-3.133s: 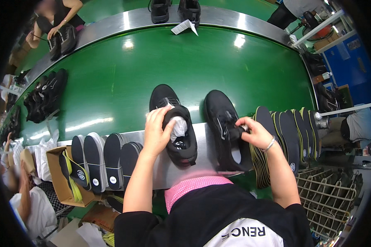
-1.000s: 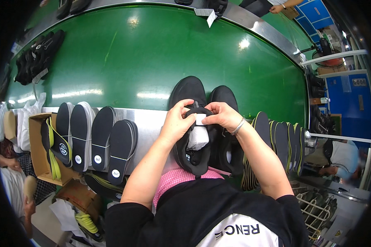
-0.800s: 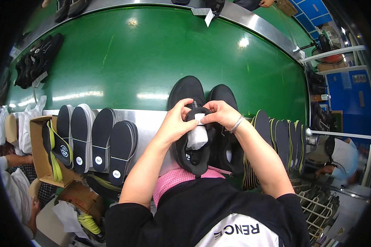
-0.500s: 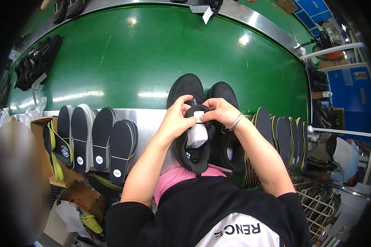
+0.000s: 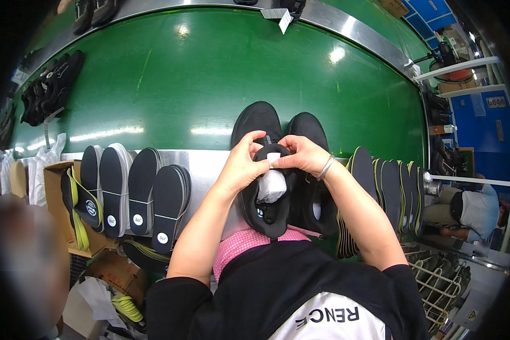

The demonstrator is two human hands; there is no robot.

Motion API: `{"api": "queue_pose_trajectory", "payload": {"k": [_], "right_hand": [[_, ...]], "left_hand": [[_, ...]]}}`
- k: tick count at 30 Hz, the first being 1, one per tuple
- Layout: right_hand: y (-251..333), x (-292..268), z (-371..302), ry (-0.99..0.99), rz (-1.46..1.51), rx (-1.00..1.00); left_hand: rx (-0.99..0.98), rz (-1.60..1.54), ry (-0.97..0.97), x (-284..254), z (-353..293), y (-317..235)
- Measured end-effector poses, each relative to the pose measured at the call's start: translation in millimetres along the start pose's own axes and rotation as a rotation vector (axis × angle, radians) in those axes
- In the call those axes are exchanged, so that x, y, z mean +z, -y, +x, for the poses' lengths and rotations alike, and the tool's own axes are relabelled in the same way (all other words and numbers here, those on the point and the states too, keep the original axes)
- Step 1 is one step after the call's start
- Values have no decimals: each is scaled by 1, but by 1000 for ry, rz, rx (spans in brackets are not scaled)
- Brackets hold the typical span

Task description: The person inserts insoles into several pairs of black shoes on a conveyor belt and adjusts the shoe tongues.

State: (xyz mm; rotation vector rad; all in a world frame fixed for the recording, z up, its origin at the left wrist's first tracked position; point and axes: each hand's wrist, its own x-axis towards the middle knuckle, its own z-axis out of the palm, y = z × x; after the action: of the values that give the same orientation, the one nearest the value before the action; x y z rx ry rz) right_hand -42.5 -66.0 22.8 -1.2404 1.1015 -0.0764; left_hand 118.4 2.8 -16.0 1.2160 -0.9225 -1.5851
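Observation:
A pair of black shoes stands side by side in front of me, toes pointing away. My left hand [image 5: 245, 161] pinches the tongue of the left shoe [image 5: 257, 120] from its left side. From the other side my right hand [image 5: 304, 155] grips the same tongue, thumb and fingers closed by a small white label [image 5: 273, 157]. A wad of white paper [image 5: 272, 187] sits in this shoe's opening, below my thumbs. Close on the right is the other shoe [image 5: 307, 126], untouched by my fingers; my right hand and forearm partly cover it.
Banded stacks of black insoles [image 5: 143, 190] stand to the left, beside a cardboard box [image 5: 59, 184]. More yellow-edged insoles [image 5: 361, 173] line the right. Beyond the metal edge runs a green surface [image 5: 170, 79], with black shoes [image 5: 54, 85] far left. Another person [image 5: 475, 212] is at the right.
My hands keep their hold on the tongue with hardly any movement. At the far right the other person has shifted, and the blurred shape at the left edge has moved lower.

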Motion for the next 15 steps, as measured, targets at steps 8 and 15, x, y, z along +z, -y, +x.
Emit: {"api": "queue_pose_trajectory", "payload": {"k": [8, 15], "right_hand": [[1, 3, 1, -43, -51, -28], [-7, 1, 4, -40, -22, -39]], "left_hand": [[22, -38, 11, 0, -2, 0], [9, -44, 14, 0, -1, -1]]}}
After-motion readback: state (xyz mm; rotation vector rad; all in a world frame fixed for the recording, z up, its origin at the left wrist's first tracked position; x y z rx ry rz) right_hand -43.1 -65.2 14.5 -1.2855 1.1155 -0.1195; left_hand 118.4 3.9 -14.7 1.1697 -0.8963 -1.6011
